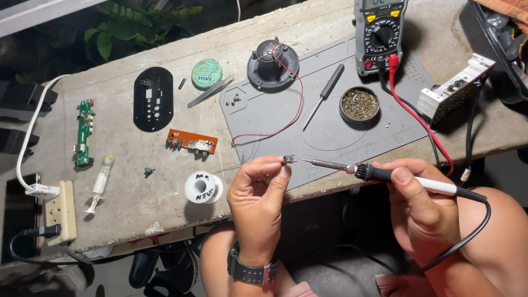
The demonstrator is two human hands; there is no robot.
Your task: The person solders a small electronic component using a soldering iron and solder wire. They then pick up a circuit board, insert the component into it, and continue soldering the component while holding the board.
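At the worktop's [154, 211] front edge, our left hand [257, 197] pinches a small metal component [288, 160]. Our right hand [421, 207] grips a soldering iron [369, 172], tip just beside the component, over the grey mat's [273, 112] front edge.

The bench [152, 198] is rough, stained concrete; the mat [273, 112] on it is smooth, matt grey rubber. The iron [402, 180] has a bare metal tip and a glossy white plastic handle. The towel [521, 1] is coarse orange cloth; the meter [384, 17] is matt plastic.
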